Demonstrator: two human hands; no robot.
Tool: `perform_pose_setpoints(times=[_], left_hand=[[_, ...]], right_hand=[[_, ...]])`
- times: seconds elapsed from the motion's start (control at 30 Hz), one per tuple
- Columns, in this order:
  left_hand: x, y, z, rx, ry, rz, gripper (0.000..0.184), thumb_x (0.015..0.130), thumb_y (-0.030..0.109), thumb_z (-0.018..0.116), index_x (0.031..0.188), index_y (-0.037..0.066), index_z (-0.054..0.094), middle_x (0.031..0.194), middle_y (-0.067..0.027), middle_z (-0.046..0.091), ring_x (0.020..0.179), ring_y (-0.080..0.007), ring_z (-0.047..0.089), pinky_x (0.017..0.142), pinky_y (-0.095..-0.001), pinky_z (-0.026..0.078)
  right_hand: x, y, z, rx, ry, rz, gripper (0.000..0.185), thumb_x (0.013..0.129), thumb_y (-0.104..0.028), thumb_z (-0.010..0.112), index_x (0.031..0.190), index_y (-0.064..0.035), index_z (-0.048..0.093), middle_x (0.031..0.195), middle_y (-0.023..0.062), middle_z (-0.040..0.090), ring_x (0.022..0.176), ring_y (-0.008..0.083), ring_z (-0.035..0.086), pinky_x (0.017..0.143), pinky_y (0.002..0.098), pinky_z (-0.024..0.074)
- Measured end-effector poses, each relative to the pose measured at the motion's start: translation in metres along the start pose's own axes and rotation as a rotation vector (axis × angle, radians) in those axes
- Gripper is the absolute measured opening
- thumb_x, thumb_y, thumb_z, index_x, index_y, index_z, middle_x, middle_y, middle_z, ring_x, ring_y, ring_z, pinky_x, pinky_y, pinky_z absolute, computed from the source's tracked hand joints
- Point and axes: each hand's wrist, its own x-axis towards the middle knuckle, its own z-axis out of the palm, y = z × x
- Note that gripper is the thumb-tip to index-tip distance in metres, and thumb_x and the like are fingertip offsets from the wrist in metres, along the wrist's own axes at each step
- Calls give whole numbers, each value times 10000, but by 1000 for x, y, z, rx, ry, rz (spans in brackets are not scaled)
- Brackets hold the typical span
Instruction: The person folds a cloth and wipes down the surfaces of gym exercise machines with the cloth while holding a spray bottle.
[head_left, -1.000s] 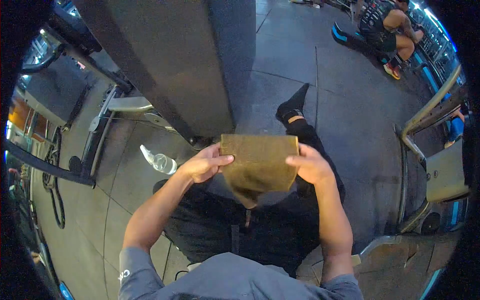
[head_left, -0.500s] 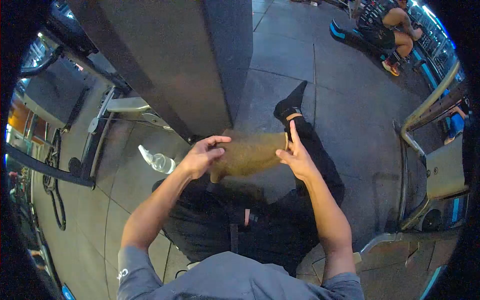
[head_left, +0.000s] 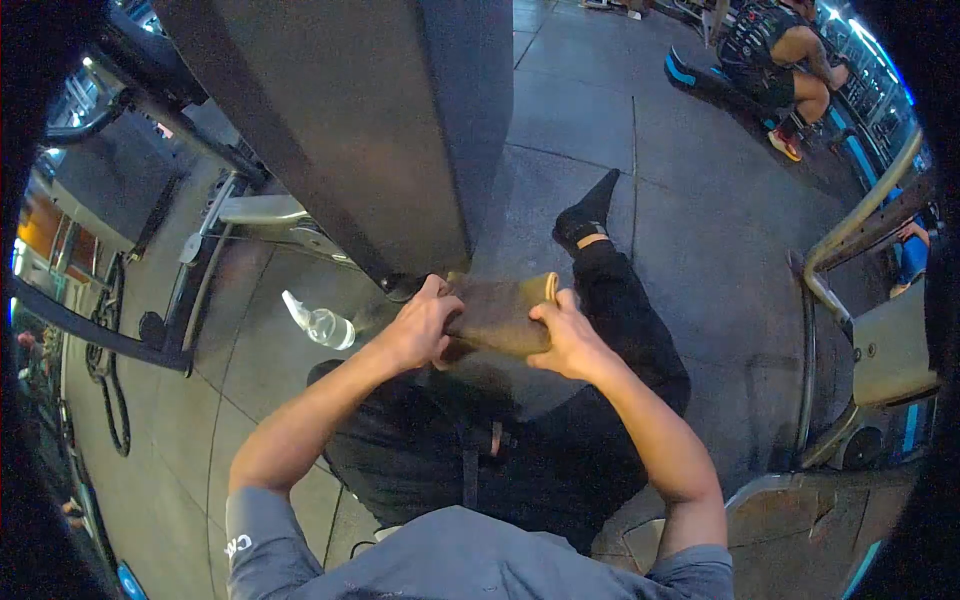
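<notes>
Underneath everything, a grey floor (head_left: pixel 710 240) spreads wide. A tall dark panel (head_left: pixel 340 120) stands on it, facing the person's black-trousered legs (head_left: pixel 632 310), one stretched forward. Above the lap, a folded brown cloth (head_left: pixel 497 312) is held up between both hands: the left hand (head_left: pixel 420 325) grips one end with bent fingers, and the right hand (head_left: pixel 568 338) clasps the other. Smallest, a clear bottle (head_left: pixel 331 328) rests on the floor beside the left forearm.

The floor (head_left: pixel 700 240) is dark grey, laid in large tiles with thin seams. Between a tile edge and the foot of a tall dark column (head_left: pixel 330 120) is a clear spray bottle (head_left: pixel 332 329), its white head angled outward; whether upright or lying is unclear.
</notes>
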Motion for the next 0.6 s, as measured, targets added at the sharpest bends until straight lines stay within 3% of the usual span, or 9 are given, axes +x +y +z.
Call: perform_pose_setpoints(times=[0.07, 0.1, 0.13, 0.2, 0.23, 0.27, 0.37, 0.47, 0.6], left_hand=[[6, -6, -16, -6, -108, -22, 410, 752, 116, 742, 1146, 23, 672, 1227, -200, 498, 1208, -411, 507, 1005, -398, 460], [5, -8, -22, 32, -1, 87, 312, 792, 156, 726, 1052, -12, 687, 1211, -162, 543, 1177, -339, 544, 980, -389, 465], [7, -8, -29, -225, -38, 55, 312, 810, 173, 722, 1055, -17, 682, 1217, -153, 556, 1162, -312, 556, 973, -385, 469], [9, -9, -43, -739, -105, -18, 320, 846, 207, 714, 1060, -26, 672, 1228, -135, 582, 1134, -259, 579, 958, -378, 477], [6, -11, -47, -1018, -225, -252, 401, 893, 245, 698, 1175, -28, 618, 1270, -126, 593, 1121, -216, 592, 949, -366, 488], [4, -8, -48, -1171, -206, -290, 420, 901, 239, 695, 1220, -12, 589, 1287, -119, 585, 1133, -216, 589, 972, -371, 482], [1, 6, -34, -1527, -118, -301, 554, 906, 219, 713, 1359, 31, 456, 1280, -98, 582, 1151, -211, 582, 1034, -387, 463], [-1, 22, -28, -1401, -25, -204, 535, 893, 176, 726, 1338, 39, 461, 1252, -82, 583, 1152, -199, 575, 1017, -380, 469], [1, 41, -33, -1152, 27, -187, 459, 862, 193, 765, 1219, 47, 517, 1161, -98, 626, 1061, -156, 602, 894, -333, 515]], right_hand=[[6, 9, 2, -5, -83, -10, 485, 717, -225, 839, 1095, 10, 648, 1118, 183, 483, 1109, 383, 536, 981, 384, 456], [9, 18, -2, 0, -81, -72, 461, 731, -231, 831, 1080, 13, 653, 1143, 182, 484, 1117, 375, 534, 980, 383, 456], [12, 27, -8, 5, -79, -138, 439, 745, -236, 823, 1064, 16, 658, 1169, 180, 485, 1125, 366, 533, 979, 383, 456], [16, 38, -23, 618, -182, -242, 390, 832, -253, 762, 1072, 36, 655, 1316, 150, 529, 1191, 259, 542, 977, 374, 456], [12, 37, -26, 964, -183, -98, 386, 867, -259, 733, 1107, 30, 643, 1257, 131, 580, 1156, 232, 570, 972, 376, 469], [8, 36, -26, 1304, -177, 58, 382, 902, -265, 703, 1141, 24, 632, 1199, 112, 631, 1121, 205, 597, 968, 379, 481], [8, 21, -14, 1606, -16, 229, 398, 933, -236, 668, 1220, 25, 583, 1102, 91, 670, 1040, 177, 637, 914, 319, 504], [18, 31, 11, 1619, 36, 227, 398, 934, -226, 670, 1232, 19, 575, 1139, 96, 658, 1038, 160, 637, 867, 277, 510], [25, 46, 48, 681, 382, 199, 395, 936, -266, 676, 1238, -27, 590, 1170, 108, 644, 1056, 209, 627, 917, 336, 492]])
